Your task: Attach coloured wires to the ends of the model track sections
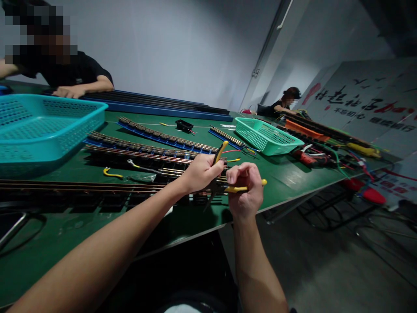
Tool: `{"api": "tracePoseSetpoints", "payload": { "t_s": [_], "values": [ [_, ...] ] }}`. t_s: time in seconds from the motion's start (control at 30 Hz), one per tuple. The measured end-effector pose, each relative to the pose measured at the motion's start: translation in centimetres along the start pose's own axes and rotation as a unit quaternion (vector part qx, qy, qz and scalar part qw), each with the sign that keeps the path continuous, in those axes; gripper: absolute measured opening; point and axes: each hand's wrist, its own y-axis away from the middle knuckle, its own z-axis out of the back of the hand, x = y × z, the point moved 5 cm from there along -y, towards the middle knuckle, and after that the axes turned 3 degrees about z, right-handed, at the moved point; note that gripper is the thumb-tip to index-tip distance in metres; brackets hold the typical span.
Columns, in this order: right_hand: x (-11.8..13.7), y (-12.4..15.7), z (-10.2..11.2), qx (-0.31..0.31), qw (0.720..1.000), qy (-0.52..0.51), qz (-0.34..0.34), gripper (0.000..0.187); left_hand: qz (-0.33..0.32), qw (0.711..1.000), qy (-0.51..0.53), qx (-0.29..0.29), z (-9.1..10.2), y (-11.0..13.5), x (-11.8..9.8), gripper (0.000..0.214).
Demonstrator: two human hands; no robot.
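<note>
In the head view, a pair of yellow-handled pliers (222,151) is held in both hands just above the near edge of the green surface (65,230). The left hand (202,174) is closed around the upper handle, and the right hand (245,191) is curled tight around the lower one. The dark jaws are pointed down towards a long straight model rail track (81,188) laid across the surface. Curved track sections (146,150) are spread just behind it, with a small yellow-handled tool (112,174) lying between. A teal basket (48,130) is set at far left and a green basket (265,137) further right. A co-worker's hand (68,92) is rested at the far edge.
</note>
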Motion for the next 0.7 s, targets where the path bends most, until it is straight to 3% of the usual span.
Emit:
{"api": "tracePoseSetpoints", "payload": {
  "t_s": [0.17,0.33,0.5,0.63,0.7],
  "values": [
    [1.3,0.3,-1.8,0.035,0.995,-0.096,0.014,0.055,0.010,0.999,0.009,-0.040,-0.5,0.1,0.1,0.039],
    [1.7,0.5,-2.5,0.064,0.986,-0.151,-0.013,0.056,0.013,0.997,0.006,-0.070,-0.9,0.2,0.2,0.041],
    [1.7,0.2,-2.2,0.061,0.988,-0.129,-0.063,0.058,0.000,0.997,-0.039,-0.068,-0.8,0.4,-0.5,0.040],
    [1.3,0.1,-2.4,0.093,0.982,-0.116,-0.119,0.056,-0.029,0.997,-0.068,-0.024,-1.1,0.4,-0.9,0.034],
    [1.2,0.1,-2.4,0.089,0.984,-0.111,-0.109,0.055,-0.028,0.997,-0.066,-0.010,-1.1,0.3,-0.7,0.035]
  ]
}}
